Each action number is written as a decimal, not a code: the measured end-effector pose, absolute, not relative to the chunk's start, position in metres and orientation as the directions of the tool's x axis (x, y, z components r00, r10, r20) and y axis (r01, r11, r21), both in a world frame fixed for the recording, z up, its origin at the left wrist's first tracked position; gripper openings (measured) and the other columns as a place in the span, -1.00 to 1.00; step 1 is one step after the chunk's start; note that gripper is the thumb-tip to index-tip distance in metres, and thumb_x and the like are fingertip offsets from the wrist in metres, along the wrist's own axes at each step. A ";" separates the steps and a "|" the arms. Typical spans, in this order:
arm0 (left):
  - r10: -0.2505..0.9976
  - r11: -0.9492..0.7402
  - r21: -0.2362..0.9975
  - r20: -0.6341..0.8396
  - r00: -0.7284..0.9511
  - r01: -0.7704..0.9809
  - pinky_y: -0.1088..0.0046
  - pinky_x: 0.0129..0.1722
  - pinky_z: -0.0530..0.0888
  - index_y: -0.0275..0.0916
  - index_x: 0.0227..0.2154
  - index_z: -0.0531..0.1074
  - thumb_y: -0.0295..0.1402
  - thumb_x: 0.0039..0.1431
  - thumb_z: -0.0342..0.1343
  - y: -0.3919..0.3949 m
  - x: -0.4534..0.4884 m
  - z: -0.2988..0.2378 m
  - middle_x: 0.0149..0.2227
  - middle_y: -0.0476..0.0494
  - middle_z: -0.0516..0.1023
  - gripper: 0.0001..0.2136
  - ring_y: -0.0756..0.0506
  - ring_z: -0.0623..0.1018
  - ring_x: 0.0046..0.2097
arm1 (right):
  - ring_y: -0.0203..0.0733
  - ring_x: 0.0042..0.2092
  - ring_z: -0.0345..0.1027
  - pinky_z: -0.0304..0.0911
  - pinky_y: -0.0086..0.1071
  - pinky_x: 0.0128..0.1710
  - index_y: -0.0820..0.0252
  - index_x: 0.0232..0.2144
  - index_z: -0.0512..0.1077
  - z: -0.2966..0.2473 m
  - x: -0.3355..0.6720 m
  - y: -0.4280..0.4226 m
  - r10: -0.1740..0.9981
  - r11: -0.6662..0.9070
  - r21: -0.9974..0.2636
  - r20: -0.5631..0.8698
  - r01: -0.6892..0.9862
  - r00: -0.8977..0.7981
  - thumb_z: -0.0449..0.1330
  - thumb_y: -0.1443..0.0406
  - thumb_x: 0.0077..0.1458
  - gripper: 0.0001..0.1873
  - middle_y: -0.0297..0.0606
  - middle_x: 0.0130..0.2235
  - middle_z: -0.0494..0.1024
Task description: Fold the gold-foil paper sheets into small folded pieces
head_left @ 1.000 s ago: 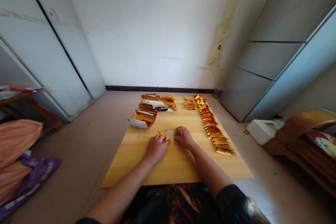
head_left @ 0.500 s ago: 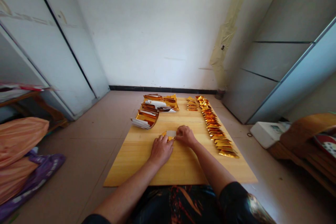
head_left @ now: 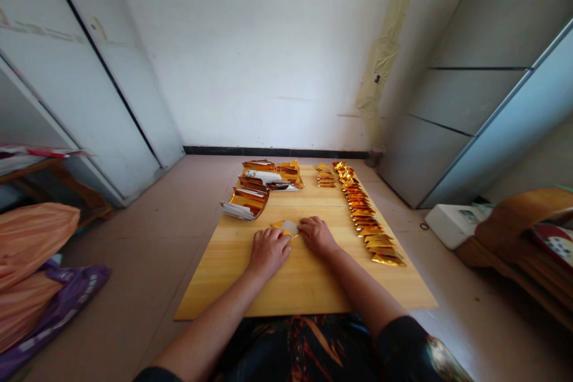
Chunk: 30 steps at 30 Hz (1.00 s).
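Observation:
A small sheet of gold foil paper (head_left: 290, 227) with a pale square face lies on the wooden board between my hands. My left hand (head_left: 269, 249) is on its near left side, fingers bent and pressed together on the paper. At its right edge is my right hand (head_left: 319, 235), fingers curled down with the tips closed on the paper; the thumb is mostly hidden. Down the right side of the board runs a long row of folded gold foil pieces (head_left: 366, 215). A shorter row of folded gold pieces (head_left: 326, 176) sits at the far end.
Curved stacks of gold foil sheets (head_left: 246, 198) and white-backed sheets stand at the board's far left. The wooden board (head_left: 313, 292) rests low before me. Bags (head_left: 36, 250) lie left; a white box (head_left: 452, 224) and a wooden seat (head_left: 514, 236) stand right.
The paper has turned slightly and its pale face is tilted now. My left hand has shifted a little left and nearer; my right hand has lowered slightly. The camera view moved slightly.

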<state>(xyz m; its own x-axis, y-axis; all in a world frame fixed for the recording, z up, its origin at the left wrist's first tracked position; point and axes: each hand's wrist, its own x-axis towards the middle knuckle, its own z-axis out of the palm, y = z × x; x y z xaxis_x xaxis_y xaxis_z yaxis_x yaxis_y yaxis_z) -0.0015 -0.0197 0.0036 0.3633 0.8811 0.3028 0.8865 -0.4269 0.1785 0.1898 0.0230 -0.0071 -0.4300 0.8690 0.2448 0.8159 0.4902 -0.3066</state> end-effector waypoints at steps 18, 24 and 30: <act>0.918 -0.392 0.347 0.211 0.336 0.852 0.10 0.09 0.15 -0.15 -0.30 0.41 -0.43 0.08 0.02 0.008 -0.014 -0.003 -0.08 -0.11 0.51 -0.87 -0.13 0.42 0.01 | -0.19 -0.14 0.31 0.14 -0.35 -0.13 0.07 -0.29 0.53 -0.012 0.189 0.020 0.749 0.662 -0.365 0.291 0.655 -0.595 0.20 0.27 0.06 -0.86 -0.26 -0.21 0.52; 0.914 -0.404 0.392 0.216 0.344 0.827 0.11 0.08 0.15 -0.13 -0.36 0.40 -0.47 0.09 -0.03 0.010 -0.017 -0.001 -0.01 -0.05 0.50 -0.86 -0.12 0.40 0.06 | -0.17 -0.11 0.29 0.14 -0.31 -0.09 0.05 -0.26 0.54 -0.013 0.193 0.025 0.787 0.614 -0.439 0.278 0.656 -0.551 0.27 0.22 0.02 -0.81 -0.24 -0.14 0.47; 0.914 -0.402 0.388 0.222 0.339 0.830 0.12 0.05 0.16 -0.14 -0.38 0.39 -0.47 0.09 -0.04 0.009 -0.016 0.000 -0.03 -0.03 0.51 -0.86 -0.11 0.42 0.04 | -0.21 -0.14 0.31 0.15 -0.34 -0.13 0.05 -0.33 0.56 -0.011 0.184 0.026 0.816 0.575 -0.452 0.255 0.682 -0.518 0.28 0.26 0.00 -0.88 -0.26 -0.18 0.46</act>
